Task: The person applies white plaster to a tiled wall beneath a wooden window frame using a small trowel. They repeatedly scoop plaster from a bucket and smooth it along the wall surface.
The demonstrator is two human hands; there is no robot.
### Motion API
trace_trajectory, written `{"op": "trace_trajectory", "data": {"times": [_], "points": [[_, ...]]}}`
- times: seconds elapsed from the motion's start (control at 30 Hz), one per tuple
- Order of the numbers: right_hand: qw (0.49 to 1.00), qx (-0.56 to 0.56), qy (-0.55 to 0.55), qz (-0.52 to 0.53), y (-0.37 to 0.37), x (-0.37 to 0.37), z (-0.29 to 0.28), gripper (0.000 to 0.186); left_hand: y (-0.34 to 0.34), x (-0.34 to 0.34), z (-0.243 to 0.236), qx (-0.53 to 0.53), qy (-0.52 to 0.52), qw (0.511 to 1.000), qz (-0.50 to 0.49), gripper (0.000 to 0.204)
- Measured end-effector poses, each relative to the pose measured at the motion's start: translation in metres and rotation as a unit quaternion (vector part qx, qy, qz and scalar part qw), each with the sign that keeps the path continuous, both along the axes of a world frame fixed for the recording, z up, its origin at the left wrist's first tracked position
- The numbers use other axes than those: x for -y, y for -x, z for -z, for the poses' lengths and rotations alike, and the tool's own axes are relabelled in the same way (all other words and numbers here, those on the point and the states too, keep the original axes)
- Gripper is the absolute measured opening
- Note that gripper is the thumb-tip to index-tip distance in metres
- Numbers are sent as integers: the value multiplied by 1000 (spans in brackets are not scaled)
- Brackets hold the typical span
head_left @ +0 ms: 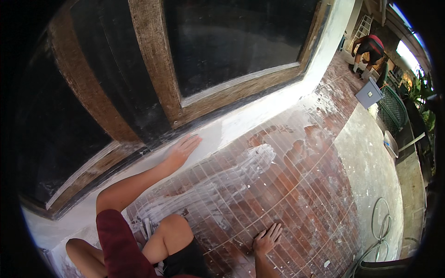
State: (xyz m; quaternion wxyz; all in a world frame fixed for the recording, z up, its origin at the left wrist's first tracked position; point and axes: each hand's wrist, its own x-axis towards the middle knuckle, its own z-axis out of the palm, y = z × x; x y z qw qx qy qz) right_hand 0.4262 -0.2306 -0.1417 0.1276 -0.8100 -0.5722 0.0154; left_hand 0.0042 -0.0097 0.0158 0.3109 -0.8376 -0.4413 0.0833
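My left hand (184, 149) rests on the white, powdery strip of wall (236, 121) below dark glass panels (236, 41) in weathered wooden frames (148, 55). Its fingers lie flat and extended; whether anything thin is under them is unclear. My right hand (268, 238) is planted palm-down on the reddish tiled floor (301, 199), fingers spread and holding nothing visible. White dust and smears cover the tiles between my hands, around my bent knee (171, 234).
A bent-over person (371, 48) works at the upper right, near a ladder (362, 27), a grey plastic bin (368, 94) and green mesh fencing (390, 109). A concrete strip (361, 153) borders the tiles, with a coiled hose (380, 231) and a pan (390, 143).
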Motion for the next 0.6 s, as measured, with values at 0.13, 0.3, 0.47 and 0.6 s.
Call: {"op": "trace_trajectory", "data": {"times": [0.13,0.3,0.47,0.6], "points": [[1000,1,3,4,0,-1,0,58,-4,-13,4,22,-4,999,26,61],[1000,-16,1,5,1,-1,0,59,-37,-67,24,12,-34,998,47,60],[1000,-18,-5,-1,-1,-1,-1,59,-71,-112,55,-75,-45,996,36,59],[1000,-5,1,-1,-1,0,-1,58,-60,-96,69,-94,-27,995,19,62]]}}
